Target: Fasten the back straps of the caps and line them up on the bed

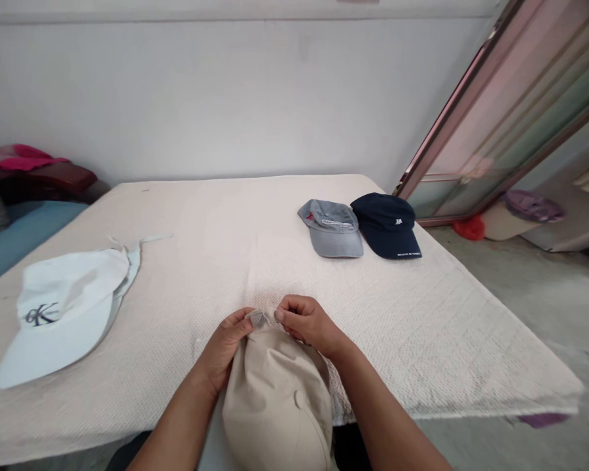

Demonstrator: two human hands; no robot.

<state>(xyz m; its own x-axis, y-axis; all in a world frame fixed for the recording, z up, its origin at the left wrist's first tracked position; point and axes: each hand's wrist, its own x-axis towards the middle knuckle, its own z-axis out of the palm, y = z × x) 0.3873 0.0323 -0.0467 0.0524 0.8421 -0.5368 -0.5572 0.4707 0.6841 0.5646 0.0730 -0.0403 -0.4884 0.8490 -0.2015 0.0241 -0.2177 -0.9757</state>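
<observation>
A beige cap (275,399) is at the table's front edge, its crown toward me and its strap end pointing away. My left hand (230,343) is closed on the cap's left side, the thumb against a small greyish buckle (257,318). On the other side of the opening, my right hand (307,324) pinches a thin, pale strap or string end close to the buckle. Exactly what lies between the right fingertips is too small to make out. The cap's lower part runs out of the picture.
A white cap (73,307) with black letters and loose straps lies at the left. Farther back on the right, a grey cap (331,229) touches a navy cap (387,226). A pale textured cloth covers the table (201,216). Behind stand a white wall and a glass sliding door (500,118).
</observation>
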